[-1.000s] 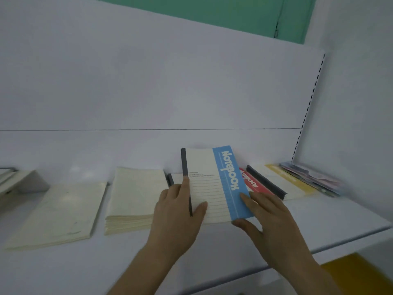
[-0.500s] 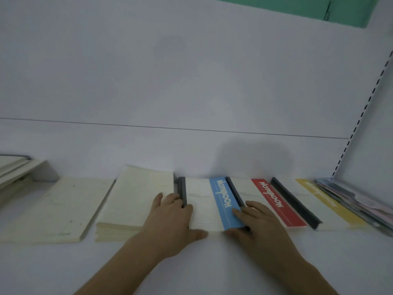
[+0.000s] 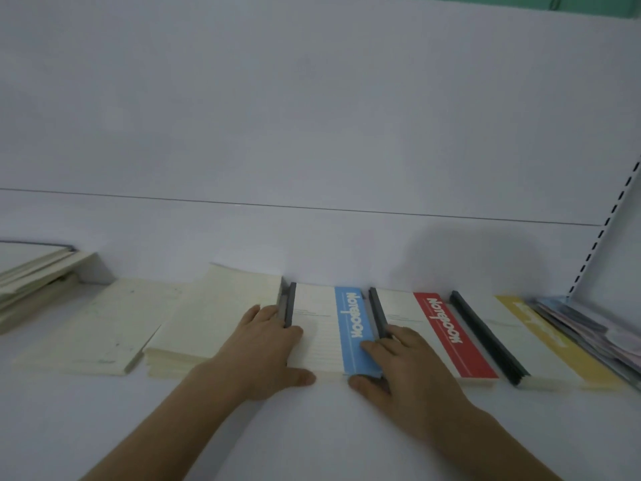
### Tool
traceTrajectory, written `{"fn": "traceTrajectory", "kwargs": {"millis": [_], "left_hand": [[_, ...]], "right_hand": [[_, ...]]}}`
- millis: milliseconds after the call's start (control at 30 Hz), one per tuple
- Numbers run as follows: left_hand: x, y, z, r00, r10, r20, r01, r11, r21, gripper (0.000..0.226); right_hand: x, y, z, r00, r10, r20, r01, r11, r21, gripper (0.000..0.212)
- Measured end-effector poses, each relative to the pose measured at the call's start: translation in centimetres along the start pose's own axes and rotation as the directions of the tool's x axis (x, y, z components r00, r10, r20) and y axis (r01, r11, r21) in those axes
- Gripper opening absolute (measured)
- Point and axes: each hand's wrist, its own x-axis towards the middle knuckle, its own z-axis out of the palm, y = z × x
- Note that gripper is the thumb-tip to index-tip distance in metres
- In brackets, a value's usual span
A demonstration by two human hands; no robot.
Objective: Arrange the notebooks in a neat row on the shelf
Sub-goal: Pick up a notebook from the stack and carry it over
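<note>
Two hands flank the blue notebook (image 3: 333, 328) lying flat on the shelf (image 3: 312, 428), long axis running to the back wall. Our left hand (image 3: 263, 348) presses its spine edge, right hand (image 3: 406, 362) its blue edge, fingers straight, gripping nothing. Red notebook (image 3: 433, 331) sits just right.

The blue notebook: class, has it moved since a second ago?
Yes. The blue notebook, then raised on edge, now lies flat on the shelf beside the red notebook.

yellow notebook (image 3: 541, 341) title blurred, left stack (image 3: 31, 272) cropped
</note>
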Motion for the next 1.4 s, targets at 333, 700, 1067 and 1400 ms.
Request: {"fn": "traceTrajectory", "kwargs": {"millis": [333,700,1067,1400], "left_hand": [[-0.5,0.4,0.6,0.996,0.011,-0.091,-0.008,1.0,0.025,0.076],[-3.3,1.5,0.3,0.912,-0.105,-0.396,0.053,0.989,-0.139,0.071],[-12.3,-4.3,0.2,0.755,-0.316,-0.574,0.196,0.945,-0.262,0.055],[-26.1,-17.6,1.1,0.697,-0.444,-0.563,0.322,0.895,-0.307,0.05]], "right_hand": [[-0.2,-0.4,0.4,0.996,0.039,0.083,-0.04,0.999,0.001,0.067],[-0.1,-2.5,-1.5,1.0,0.003,0.002,-0.004,0.988,0.154,0.085],[0.5,-13.9,-4.4,0.989,-0.134,-0.067,0.147,0.959,0.243,0.079],[2.6,-32.2,-6.2,0.971,-0.198,-0.131,0.23,0.922,0.31,0.082]]}}
